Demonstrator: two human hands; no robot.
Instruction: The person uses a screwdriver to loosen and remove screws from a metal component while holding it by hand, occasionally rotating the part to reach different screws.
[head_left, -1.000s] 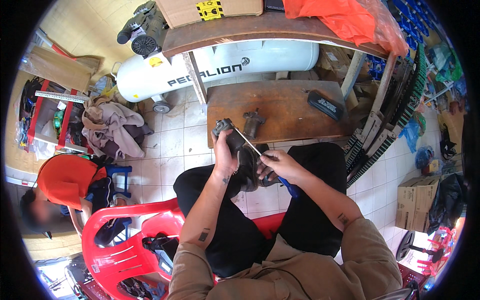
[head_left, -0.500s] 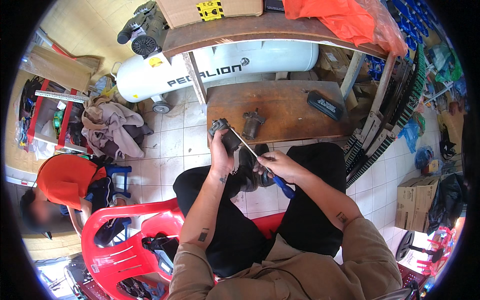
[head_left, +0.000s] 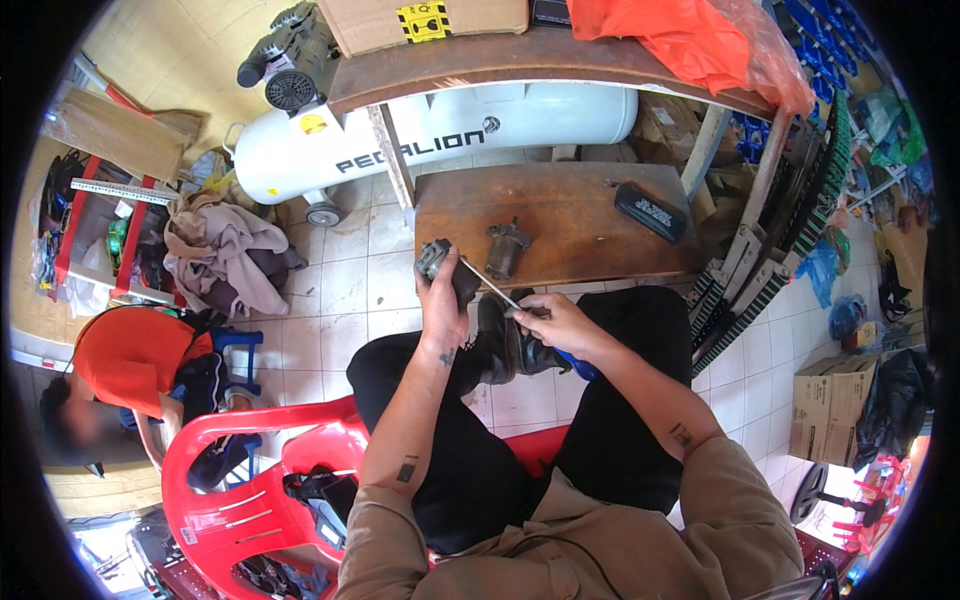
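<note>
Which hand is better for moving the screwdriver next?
Probably the right hand: it holds the screwdriver, while the left hand is full, gripping the dark metal part.

Yellowish wall [head_left: 165, 55], white tiled floor [head_left: 345, 285]; low wooden table [head_left: 585, 215], red plastic chair [head_left: 200, 460]

A brown shirt [head_left: 625, 550] (dark arm tattoos [head_left: 407, 468] below) tops black trousers [head_left: 650, 330]

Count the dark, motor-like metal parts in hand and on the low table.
2: one part is held in the left hand, partly covered by its fingers; the other part rests on the low wooden table, on its left half. No others show there.
</note>
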